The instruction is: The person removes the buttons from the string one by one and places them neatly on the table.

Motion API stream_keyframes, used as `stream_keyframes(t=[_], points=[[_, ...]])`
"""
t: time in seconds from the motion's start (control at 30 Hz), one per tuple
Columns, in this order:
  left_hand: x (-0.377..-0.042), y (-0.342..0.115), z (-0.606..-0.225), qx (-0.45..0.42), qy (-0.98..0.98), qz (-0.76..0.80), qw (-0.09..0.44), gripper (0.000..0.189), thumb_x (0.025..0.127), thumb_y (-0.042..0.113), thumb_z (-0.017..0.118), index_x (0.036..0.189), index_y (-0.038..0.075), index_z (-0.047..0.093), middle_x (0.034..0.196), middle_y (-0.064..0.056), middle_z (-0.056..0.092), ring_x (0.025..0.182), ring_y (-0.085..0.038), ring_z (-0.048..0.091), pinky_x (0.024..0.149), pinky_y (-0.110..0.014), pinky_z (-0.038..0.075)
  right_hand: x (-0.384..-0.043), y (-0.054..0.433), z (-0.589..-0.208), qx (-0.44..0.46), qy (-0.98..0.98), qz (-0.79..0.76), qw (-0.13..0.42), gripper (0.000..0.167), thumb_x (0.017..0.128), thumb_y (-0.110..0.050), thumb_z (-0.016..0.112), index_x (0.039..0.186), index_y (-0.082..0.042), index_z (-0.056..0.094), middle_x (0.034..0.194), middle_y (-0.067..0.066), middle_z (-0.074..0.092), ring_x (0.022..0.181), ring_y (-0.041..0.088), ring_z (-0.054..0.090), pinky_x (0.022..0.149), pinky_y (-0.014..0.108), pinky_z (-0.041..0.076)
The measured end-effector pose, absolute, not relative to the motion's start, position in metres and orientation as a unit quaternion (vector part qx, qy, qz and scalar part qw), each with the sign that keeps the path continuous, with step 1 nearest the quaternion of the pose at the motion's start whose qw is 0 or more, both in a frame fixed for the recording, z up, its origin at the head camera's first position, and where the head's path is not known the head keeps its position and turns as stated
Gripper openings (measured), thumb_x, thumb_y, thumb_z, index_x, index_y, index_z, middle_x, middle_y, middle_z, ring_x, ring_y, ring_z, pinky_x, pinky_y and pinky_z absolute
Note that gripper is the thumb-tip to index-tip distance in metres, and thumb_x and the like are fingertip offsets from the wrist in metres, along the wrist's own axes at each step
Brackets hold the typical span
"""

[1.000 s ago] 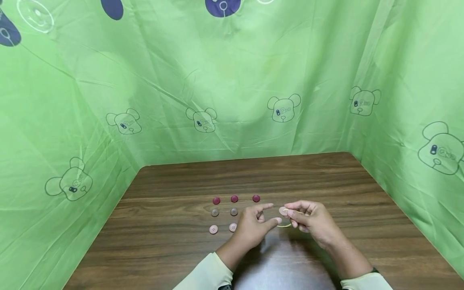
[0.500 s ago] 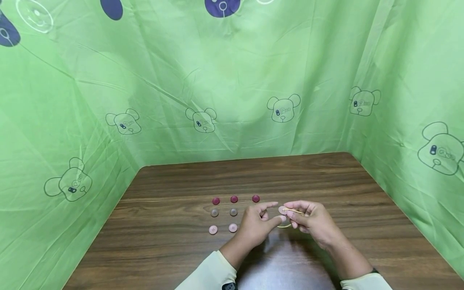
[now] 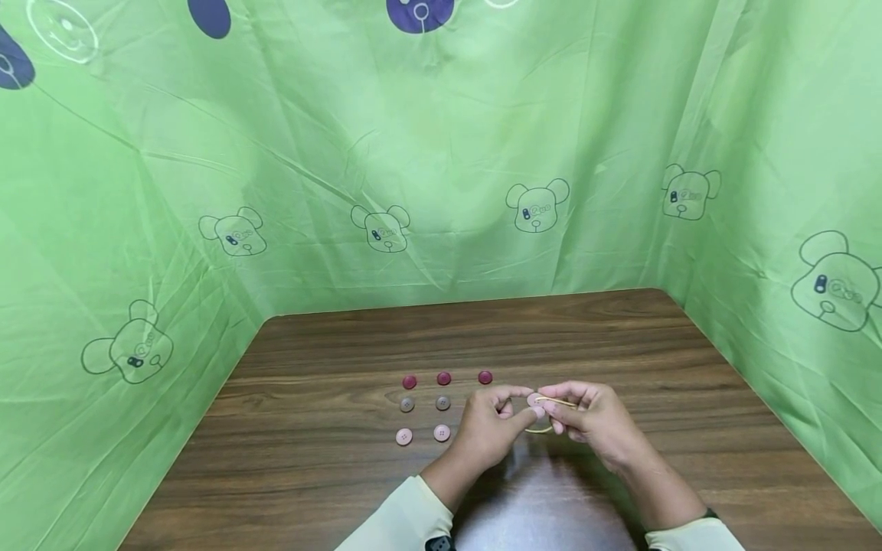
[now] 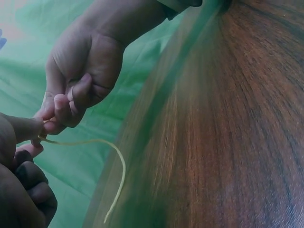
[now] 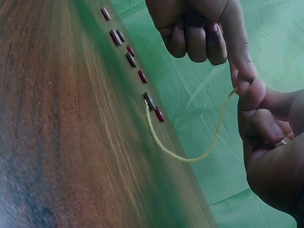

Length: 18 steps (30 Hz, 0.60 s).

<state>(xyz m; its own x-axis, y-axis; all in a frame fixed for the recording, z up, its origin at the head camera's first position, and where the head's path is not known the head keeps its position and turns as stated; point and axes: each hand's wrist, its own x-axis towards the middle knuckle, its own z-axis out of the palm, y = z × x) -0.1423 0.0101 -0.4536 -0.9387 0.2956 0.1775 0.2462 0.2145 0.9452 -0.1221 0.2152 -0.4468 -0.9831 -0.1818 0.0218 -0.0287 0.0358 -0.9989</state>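
Note:
A pale pink button [image 3: 534, 400] is held up between both hands over the table. My left hand [image 3: 488, 428] pinches its left edge between thumb and forefinger. My right hand [image 3: 594, 417] grips its right side, along with a yellow string [image 3: 560, 401] that lies across the button's face. The string's other part loops below the fingers; in the right wrist view the yellow string [image 5: 190, 160] hangs in a curve from the fingertips. In both wrist views the fingers mostly hide the button.
Left of the hands, buttons lie in rows on the wooden table [image 3: 310, 474]: dark red buttons [image 3: 444, 379] at the back, grey buttons [image 3: 442, 402] in the middle, pink buttons [image 3: 442, 433] in front. A third grey button [image 5: 149, 101] shows in the right wrist view. Green cloth [image 3: 441, 153] surrounds the table.
My left hand has moved right, and its thumb and forefinger have come together on the pink button. The right hand has kept its grip, nearly still.

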Motion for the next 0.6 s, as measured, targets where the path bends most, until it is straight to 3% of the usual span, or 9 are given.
stream_keyframes(t=[0.27,0.47,0.6], points=[[-0.1452,0.0075,-0.4571,0.185,0.754,0.629,0.032,0.025,0.093,0.012,0.084,0.116,0.002,0.083,0.058,0.010,0.033,0.050,0.001,0.029,0.049,-0.016,0.027,-0.1233,0.2153,-0.4477,-0.065,0.711,-0.699,0.043,0.032,0.100,-0.004,0.076,0.122,0.017,0.070,0.082,-0.001,0.076,0.061,0.004,0.060,0.050,0.016,0.038],[-0.1444,0.0072,-0.4594,0.190,0.753,0.630,0.032,0.025,0.094,0.014,0.084,0.116,0.004,0.083,0.056,0.009,0.034,0.048,0.002,0.029,0.047,-0.016,0.026,-0.1221,0.2144,-0.4461,-0.053,0.725,-0.686,0.032,0.024,0.099,-0.008,0.079,0.113,0.011,0.077,0.080,-0.005,0.074,0.058,0.003,0.051,0.053,0.019,0.043],[-0.1442,0.0055,-0.4604,0.191,0.747,0.635,0.037,0.026,0.093,0.015,0.085,0.117,0.004,0.083,0.056,0.009,0.034,0.049,0.001,0.029,0.048,-0.016,0.026,-0.1209,0.2137,-0.4436,-0.032,0.734,-0.677,0.029,0.025,0.097,-0.009,0.081,0.111,0.011,0.077,0.073,-0.009,0.067,0.057,0.003,0.047,0.052,0.020,0.041]])
